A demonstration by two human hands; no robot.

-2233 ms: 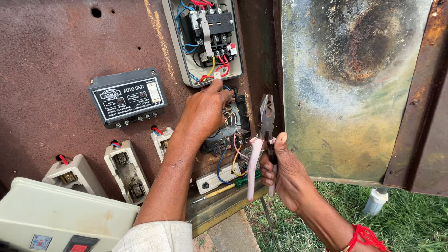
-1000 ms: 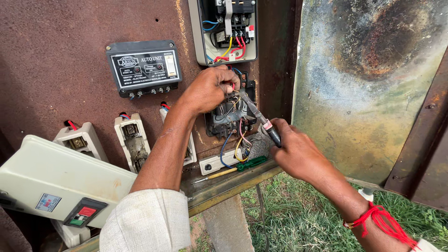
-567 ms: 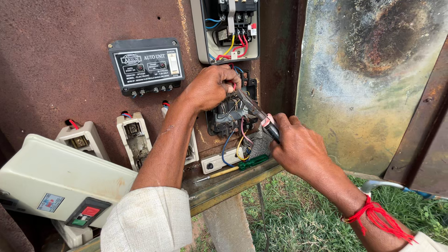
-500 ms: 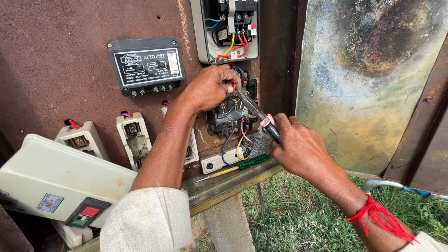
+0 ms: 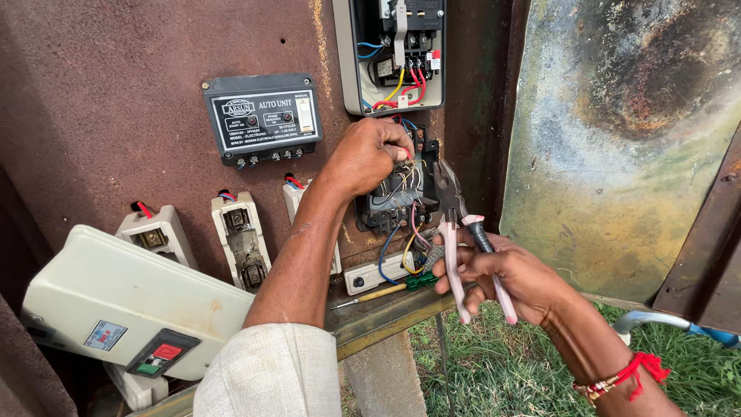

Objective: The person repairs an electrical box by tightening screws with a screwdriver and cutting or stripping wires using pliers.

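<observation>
1. The left hand [image 5: 367, 154] reaches up to the rusted brown panel [image 5: 100, 100]; its grip is pinched narrow on the bundle of wires [image 5: 401, 185] at the top of a black terminal block [image 5: 390, 205].
2. The right hand [image 5: 505, 274] has its grip closed around the handles of a pair of pliers [image 5: 463, 239], which have pale pink sleeves. The pliers' nose points up and sits just beside the right edge of the terminal block, near the wires; whether it touches them cannot be told.
3. The terminal block is mounted low on the panel, directly under an open grey switch enclosure [image 5: 390, 54] that holds red, yellow and blue wires.
4. A black control unit [image 5: 262, 117] with a printed face is fixed to the panel left of the left hand.
5. Three white porcelain fuse holders [image 5: 239, 239] stand in a row below it.
6. A cream starter cover [image 5: 123, 309] with red and green buttons leans at lower left.
7. A green-handled screwdriver [image 5: 390, 289] lies on the metal ledge [image 5: 386, 313] below the block.
8. A red thread band [image 5: 637, 374] circles the right wrist.
</observation>
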